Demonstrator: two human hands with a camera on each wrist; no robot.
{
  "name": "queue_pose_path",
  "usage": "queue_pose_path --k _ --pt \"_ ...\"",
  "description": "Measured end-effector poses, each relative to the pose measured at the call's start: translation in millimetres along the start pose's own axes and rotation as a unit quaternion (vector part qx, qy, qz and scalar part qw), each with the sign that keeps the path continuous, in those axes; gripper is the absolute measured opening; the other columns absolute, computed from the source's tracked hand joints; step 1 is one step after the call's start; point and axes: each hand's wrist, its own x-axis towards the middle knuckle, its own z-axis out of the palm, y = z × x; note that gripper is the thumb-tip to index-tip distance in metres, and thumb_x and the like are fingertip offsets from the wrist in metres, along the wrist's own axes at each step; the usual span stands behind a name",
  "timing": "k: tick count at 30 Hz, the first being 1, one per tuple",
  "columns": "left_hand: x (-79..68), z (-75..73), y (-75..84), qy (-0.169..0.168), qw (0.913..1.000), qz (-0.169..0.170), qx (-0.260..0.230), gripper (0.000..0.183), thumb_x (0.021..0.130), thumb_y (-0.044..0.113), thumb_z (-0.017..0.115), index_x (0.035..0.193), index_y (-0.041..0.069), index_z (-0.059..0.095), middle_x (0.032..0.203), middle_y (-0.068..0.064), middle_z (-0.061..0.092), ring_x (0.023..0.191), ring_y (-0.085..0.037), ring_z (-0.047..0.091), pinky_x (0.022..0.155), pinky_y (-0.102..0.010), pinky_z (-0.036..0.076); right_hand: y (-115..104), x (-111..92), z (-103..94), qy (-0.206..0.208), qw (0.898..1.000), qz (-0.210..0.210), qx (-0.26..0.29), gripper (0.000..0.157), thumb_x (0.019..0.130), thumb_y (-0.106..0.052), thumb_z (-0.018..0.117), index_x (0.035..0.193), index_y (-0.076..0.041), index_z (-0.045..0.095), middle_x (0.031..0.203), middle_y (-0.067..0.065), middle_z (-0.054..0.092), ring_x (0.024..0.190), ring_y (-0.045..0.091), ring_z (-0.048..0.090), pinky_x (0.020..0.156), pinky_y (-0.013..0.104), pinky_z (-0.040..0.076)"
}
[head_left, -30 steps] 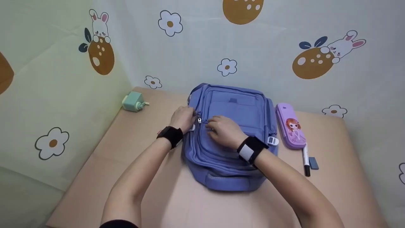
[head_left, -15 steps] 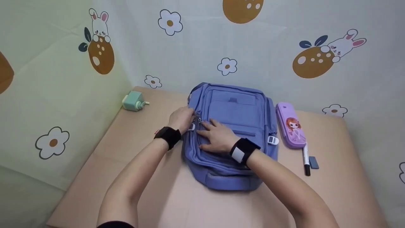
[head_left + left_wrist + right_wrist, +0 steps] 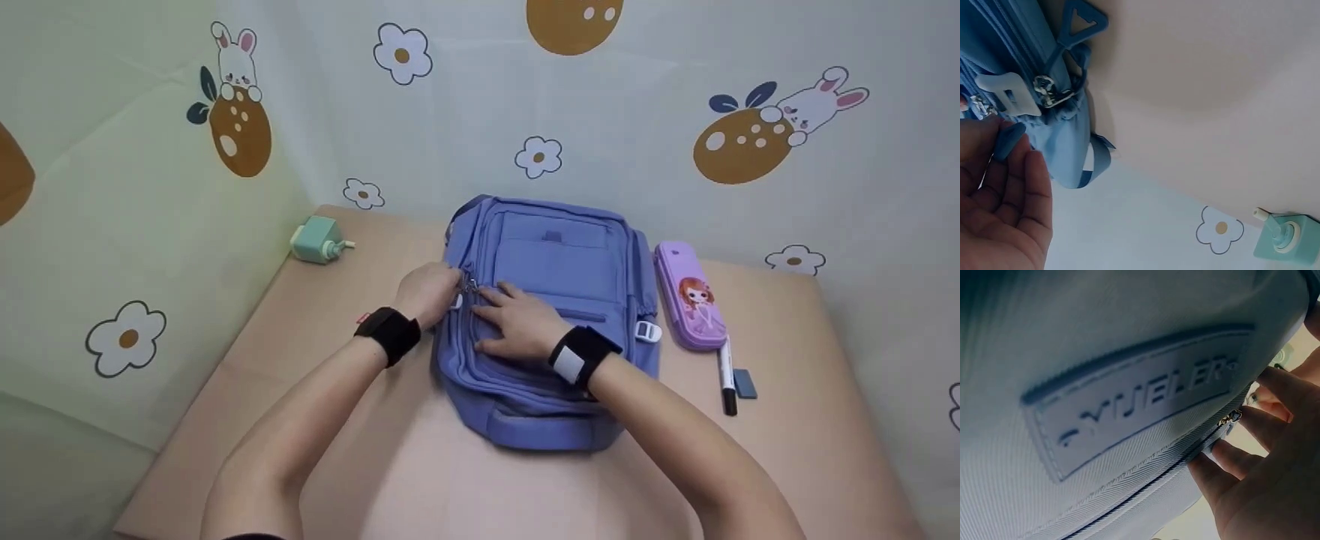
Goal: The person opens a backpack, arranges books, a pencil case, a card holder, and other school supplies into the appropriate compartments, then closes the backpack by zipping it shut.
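Note:
A blue backpack (image 3: 559, 274) lies on its back on the table, its front pockets facing up. At its left side my left hand (image 3: 429, 294) pinches a blue zipper pull (image 3: 1008, 140) between thumb and fingers, as the left wrist view shows. My right hand (image 3: 521, 324) rests on the bag's front with fingers spread, fingertips close to the metal zipper slider (image 3: 1230, 417). A raised-letter label (image 3: 1145, 402) fills much of the right wrist view. Another zipper pull with a triangular loop (image 3: 1081, 22) hangs beside a white buckle (image 3: 1009, 94).
Right of the bag lies a purple pencil case (image 3: 688, 296) with a doll picture. A white marker (image 3: 726, 375) with a black cap and a small grey-blue block (image 3: 744, 383) lie below it. A green pencil sharpener (image 3: 319, 239) stands at the far left, near the patterned curtain (image 3: 465, 112).
My right hand has come down from above the zipper and spread its fingers on the bag. My left hand has shifted slightly toward me, still at the bag's left side.

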Motion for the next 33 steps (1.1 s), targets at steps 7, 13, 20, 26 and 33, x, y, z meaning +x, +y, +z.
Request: queue_pose_path --k 7,13,20,26,33 --pt "-13.3 -4.2 4.5 -0.016 0.9998 0.011 -0.004 0.013 0.101 0.013 0.06 0.095 0.003 0.067 0.096 -0.017 0.07 0.091 -0.039 0.068 0.075 -0.053 0.055 -1 -2 0.2 -0.004 1.0 0.009 -0.004 0.077 0.094 -0.06 0.062 0.153 -0.013 0.049 0.165 0.009 0.03 0.152 0.039 0.022 0.117 0.053 0.031" --pt "-13.7 3.7 8.1 0.004 0.9997 0.002 -0.023 0.013 0.1 0.013 0.063 0.096 0.002 0.065 0.095 -0.018 0.068 0.089 -0.039 0.067 0.075 -0.053 0.054 -6 -12 -8.0 -0.014 1.0 0.006 -0.002 0.078 0.092 -0.061 0.064 0.151 -0.01 0.051 0.164 0.013 0.033 0.15 0.04 0.027 0.119 0.053 0.027" --pt "-14.0 6.2 9.6 0.032 0.9981 0.011 -0.052 0.012 0.096 0.01 0.067 0.088 0.003 0.061 0.09 -0.016 0.066 0.085 -0.039 0.066 0.072 -0.053 0.053 -10 -41 -21.8 0.028 0.998 -0.048 -0.027 0.056 0.087 -0.046 0.075 0.127 -0.007 0.07 0.143 0.016 0.058 0.133 0.039 0.05 0.109 0.053 0.041" --pt "-14.0 3.6 8.6 0.038 0.9977 0.01 -0.054 0.01 0.095 0.013 0.07 0.09 0.005 0.066 0.09 -0.013 0.066 0.086 -0.036 0.066 0.073 -0.051 0.054 -11 -62 -17.7 0.064 0.995 -0.063 -0.036 0.027 0.083 -0.034 0.081 0.094 -0.011 0.073 0.107 0.006 0.069 0.097 0.029 0.062 0.083 0.045 0.054" --pt "-14.8 3.4 7.6 0.02 0.9984 -0.001 -0.052 0.012 0.097 0.014 0.067 0.089 0.006 0.066 0.091 -0.012 0.065 0.088 -0.036 0.066 0.074 -0.051 0.053 -12 -67 -3.0 0.075 0.993 -0.052 -0.072 0.026 0.08 -0.023 0.082 0.078 -0.013 0.059 0.087 0.002 0.056 0.079 0.023 0.055 0.063 0.04 0.052"
